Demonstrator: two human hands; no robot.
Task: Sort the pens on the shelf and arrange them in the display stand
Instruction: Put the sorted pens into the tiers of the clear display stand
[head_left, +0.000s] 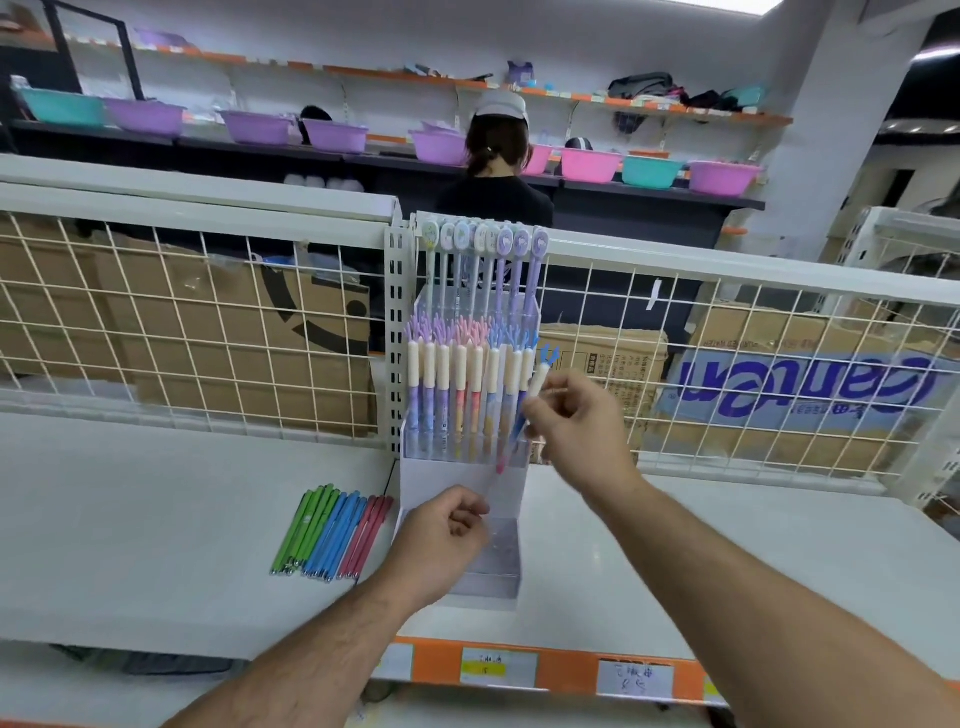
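Pen with the blue forked cap hangs tilted over the middle row of the display stand, pinched mid-barrel by fingers of the right hand. Light, stiff and slick, it likely suits that grip. Left hand curls at the stand's front; whether it holds anything is unclear.

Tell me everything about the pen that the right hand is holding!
The pen is slim and looks plastic: a blue forked topper like antlers, a white cap, a bluish barrel and a pink bottom tip. It tilts, top leaning right, at the right end of the middle row in the display stand. The right hand pinches its barrel. Whether its tip touches the stand is unclear.
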